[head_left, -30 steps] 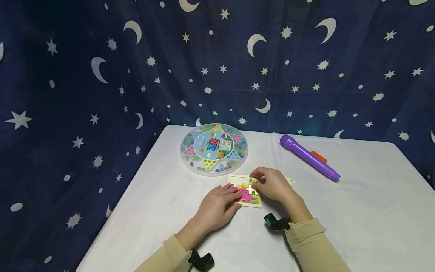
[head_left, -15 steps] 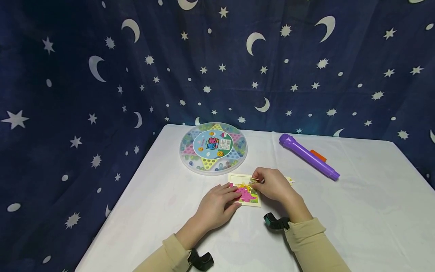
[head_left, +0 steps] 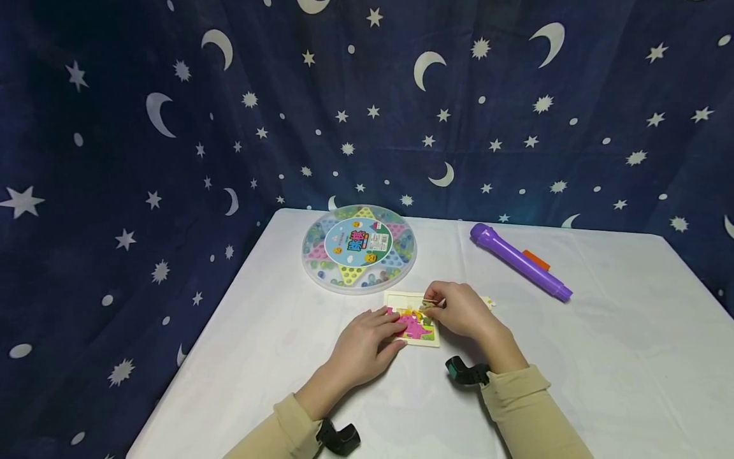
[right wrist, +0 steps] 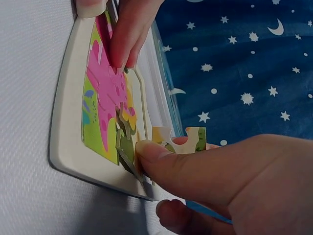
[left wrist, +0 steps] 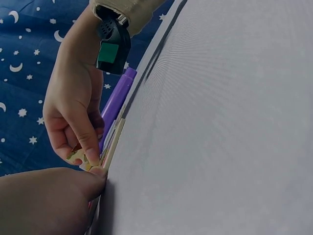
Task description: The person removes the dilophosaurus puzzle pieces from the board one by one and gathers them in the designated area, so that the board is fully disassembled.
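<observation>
A small jigsaw puzzle in a cream frame (head_left: 432,343) lies on the table, its picture a pink dinosaur on green and yellow. My left hand (head_left: 367,344) rests on it from the left, fingers stretched over the dinosaur and thumb at the near edge. Over the right part of the puzzle, my right hand (head_left: 464,312) pinches a puzzle piece (right wrist: 196,138) between thumb and fingers. The right wrist view shows the thumb tip close to a green piece (right wrist: 128,146) that sits tilted in the frame. The left hand's fingers cover part of the picture.
Behind the puzzle lies a round, clear-lidded marble board game (head_left: 358,252). A purple toy microphone (head_left: 518,261) with an orange part lies at the back right. Just past the right hand shows a pale puzzle piece (head_left: 489,302). A starry dark blue cloth (head_left: 367,95) hangs behind the table.
The piece in my right hand has tipped from nearly flat to edge-on to the head camera. The left hand has stayed in place on the puzzle.
</observation>
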The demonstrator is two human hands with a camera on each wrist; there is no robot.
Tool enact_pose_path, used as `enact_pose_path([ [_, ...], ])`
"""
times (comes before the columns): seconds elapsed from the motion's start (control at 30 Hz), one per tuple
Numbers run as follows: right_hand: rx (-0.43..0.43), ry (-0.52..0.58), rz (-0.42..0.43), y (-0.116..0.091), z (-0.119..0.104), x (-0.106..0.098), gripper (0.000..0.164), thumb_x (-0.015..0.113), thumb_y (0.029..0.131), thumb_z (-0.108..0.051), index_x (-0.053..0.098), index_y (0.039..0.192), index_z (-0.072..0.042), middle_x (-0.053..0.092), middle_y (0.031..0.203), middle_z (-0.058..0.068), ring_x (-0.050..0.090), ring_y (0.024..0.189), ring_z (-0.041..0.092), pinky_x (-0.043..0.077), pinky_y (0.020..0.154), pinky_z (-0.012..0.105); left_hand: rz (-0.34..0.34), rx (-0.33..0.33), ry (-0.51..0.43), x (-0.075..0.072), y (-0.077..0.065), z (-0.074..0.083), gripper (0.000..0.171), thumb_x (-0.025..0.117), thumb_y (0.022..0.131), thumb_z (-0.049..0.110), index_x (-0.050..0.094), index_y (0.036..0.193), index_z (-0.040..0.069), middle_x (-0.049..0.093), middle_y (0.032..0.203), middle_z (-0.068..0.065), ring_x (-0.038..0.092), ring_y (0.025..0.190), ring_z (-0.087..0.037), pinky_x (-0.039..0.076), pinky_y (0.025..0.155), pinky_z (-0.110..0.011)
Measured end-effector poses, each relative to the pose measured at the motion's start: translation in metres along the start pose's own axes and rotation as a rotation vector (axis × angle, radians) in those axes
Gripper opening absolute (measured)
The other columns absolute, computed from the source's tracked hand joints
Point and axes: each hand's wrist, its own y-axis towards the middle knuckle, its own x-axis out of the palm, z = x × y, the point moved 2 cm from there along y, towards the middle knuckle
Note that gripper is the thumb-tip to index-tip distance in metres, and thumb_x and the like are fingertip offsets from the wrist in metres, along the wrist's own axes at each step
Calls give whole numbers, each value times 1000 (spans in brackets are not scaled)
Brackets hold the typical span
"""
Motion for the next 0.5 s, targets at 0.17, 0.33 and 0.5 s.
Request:
enact_pose_path([
  [0.17,-1,11,-1,1,0,-1,15,81,88,-14,66,87,-19,68,88,-2,58,76,17,49,74,40,-13,11,62,-1,3,3,39,68,98,39,72,131,17,67,134,-2,55,134,-25,39,112,-47],
  [0.33,-21,11,6,1,1,-2,15,80,87,-12,66,87,-18,67,86,-3,56,74,17,47,73,39,-70,8,179,2,4,10,50,58,102,48,60,145,23,60,133,-3,55,128,-24,37,113,-47],
  [0.5,-15,22,0,0,3,1,15,80,88,-12,66,87,-18,67,87,-2,56,74,16,47,72,39,-79,-3,261,9,5,18,51,52,104,51,57,148,27,55,130,-7,54,121,-26,37,110,-50],
])
